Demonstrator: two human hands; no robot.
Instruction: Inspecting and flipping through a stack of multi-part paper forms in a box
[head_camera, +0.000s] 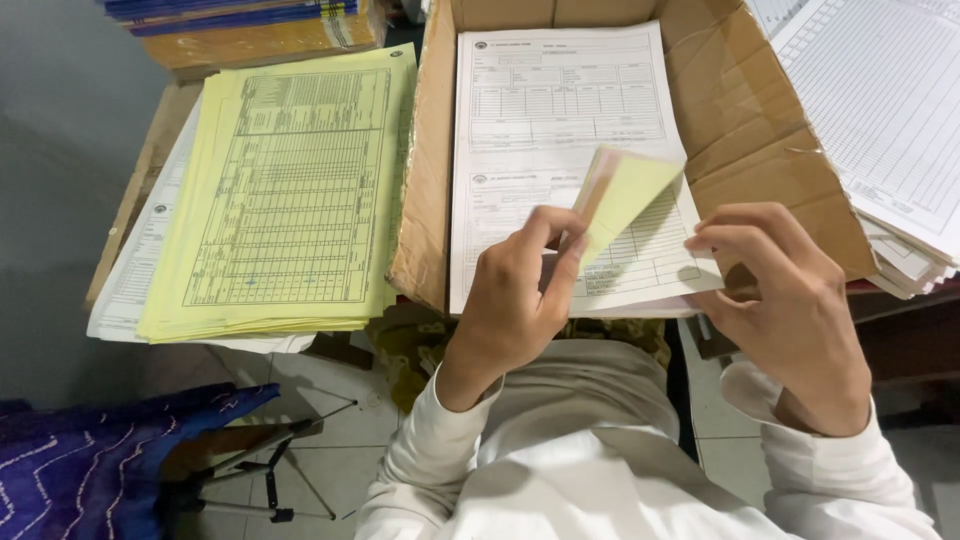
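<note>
While left hand (515, 300) pinches yellow sheet (625, 190), right hand (790, 300) steadies stack (560, 130)

Box interior: the white forms (560, 130) fill the floor of the cardboard box (760, 120), so a hand passes only above them.
Box left wall: the upright flap (425, 170) blocks sideways passage toward the yellow sheets (290, 190).
Box right wall: the slanted flap bars the way to the white stack (890, 110) beyond.
Near edge: the left hand (515, 305) with the lifted sheet corner (625, 190) and the right hand (790, 305) occupy it.
Between hands: a narrow gap stays open over the forms.
Above yellow sheets: open.
</note>
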